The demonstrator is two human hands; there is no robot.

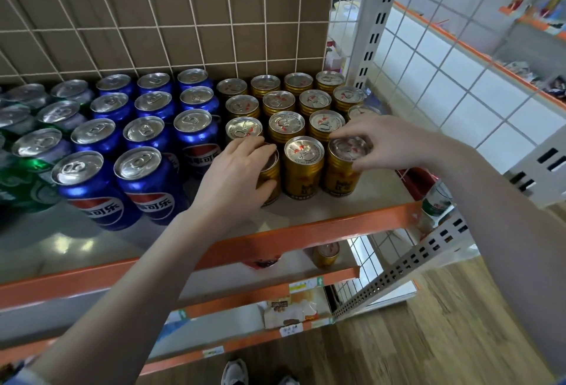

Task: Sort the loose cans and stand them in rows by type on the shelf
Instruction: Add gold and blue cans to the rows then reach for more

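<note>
- Head view: we look down on a shelf (pixel 337 213) with an orange front edge, backed by a wire grid (pixel 165 23).
- Gold cans (pixel 303 167) stand upright in rows at the shelf's 1 o'clock, blue cans (pixel 144 182) in rows at 11 o'clock, and green cans (pixel 27 170) at 9 o'clock, partly out of frame.
- Our left hand (pixel 235 176) grips the front-left gold can (pixel 271 176), fingers curled over its top and thumb on its side; the can stands on the shelf, just beside its neighbour.
- Our right hand (pixel 382 145) pinches the rim of the front-right gold can (pixel 343 170) with curled fingertips; that can stands upright at the 3 o'clock end of the front row.
- One more gold can (pixel 326 254) stands on the lower shelf (pixel 275 280), at 6 o'clock of the rows.
- Shoes (pixel 235 372) show on the wood floor (pixel 428 338) at the bottom.
</note>
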